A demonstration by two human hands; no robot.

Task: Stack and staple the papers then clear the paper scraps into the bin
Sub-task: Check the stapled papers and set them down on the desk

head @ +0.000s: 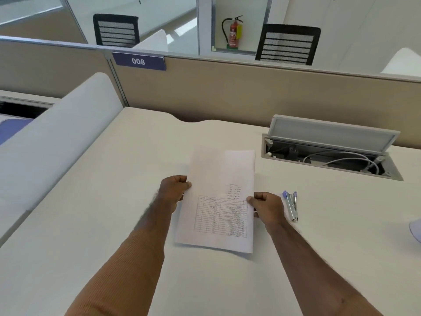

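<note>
Head view, near to far. Both forearms reach in from 6 o'clock. Left hand is closed in a pinch on the left edge of the white printed paper sheets; right hand is closed in a pinch on their right edge. Papers sit at centre of the off-white worktop, lower edge near or on the surface; cannot tell which. The far edges are stepped, so the sheets look not yet squared. Small blue-and-silver stapler lies just beside the right hand, at 3 o'clock of the papers, untouched.

Judgement: stacking in progress; stapling and scrap clearing remain. No scraps and no bin visible.

Container: recessed grey cable box with raised lid at 2 o'clock holds white cables and sockets, no paper.
</note>
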